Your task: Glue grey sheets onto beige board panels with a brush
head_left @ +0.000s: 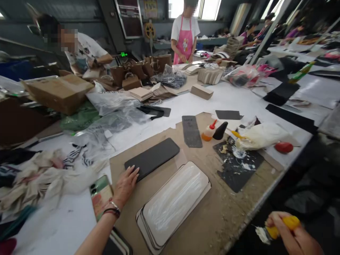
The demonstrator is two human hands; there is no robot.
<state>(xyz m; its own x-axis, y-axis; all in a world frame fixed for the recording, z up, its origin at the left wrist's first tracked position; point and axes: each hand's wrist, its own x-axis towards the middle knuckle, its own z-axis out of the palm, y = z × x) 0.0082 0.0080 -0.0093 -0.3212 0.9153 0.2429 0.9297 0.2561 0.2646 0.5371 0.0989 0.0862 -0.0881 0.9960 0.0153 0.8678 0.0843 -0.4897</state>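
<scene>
My left hand point(126, 184) lies with its fingers stretched out, the tips on the left end of a dark rounded panel point(154, 157). Below the wrist is a phone point(102, 194) with a green and pink patterned back. In front of me lies a stack of pale rounded panels point(174, 205) with dark edges; the top one has a shiny, wet-looking white coat. At the lower right, beyond the table edge, my right hand point(288, 230) is closed round a yellow-handled glue brush point(282, 227). White paste clings to the brush tip.
A plastic bag of white paste point(265, 136) rests by a paste-smeared black board point(236, 166). Near it stands a red-tipped bottle point(209, 131). Plastic film point(111, 120) and cloth scraps point(39, 173) lie left. Two people work across the table; others sit farther back.
</scene>
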